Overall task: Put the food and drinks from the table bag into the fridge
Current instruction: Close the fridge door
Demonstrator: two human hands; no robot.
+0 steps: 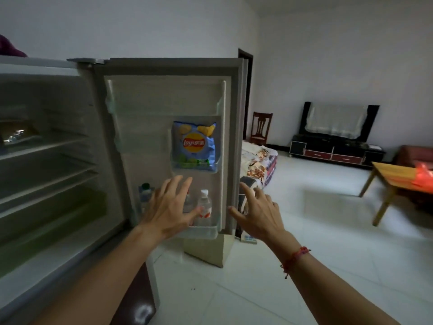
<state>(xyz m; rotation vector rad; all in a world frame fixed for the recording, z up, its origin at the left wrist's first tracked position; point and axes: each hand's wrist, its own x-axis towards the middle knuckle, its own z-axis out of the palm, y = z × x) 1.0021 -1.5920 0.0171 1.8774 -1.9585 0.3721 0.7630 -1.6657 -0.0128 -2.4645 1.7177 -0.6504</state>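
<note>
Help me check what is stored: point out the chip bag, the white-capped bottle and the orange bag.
chip bag (194, 146): head view, on its round logo.
white-capped bottle (204, 202): head view, on its clear body below the cap.
orange bag (422, 177): head view, on its crumpled plastic.

One fridge (100, 127), one chip bag (194, 146), three bottles (145, 192) (187, 202) (204, 204), two hands (168, 207) (257, 218), one table (386, 171), one orange bag (421, 178).

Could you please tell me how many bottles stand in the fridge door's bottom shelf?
3: a dark-capped bottle at left, a white-capped bottle at right, a half-hidden bottle beside it; the left hand may hide more.
</note>
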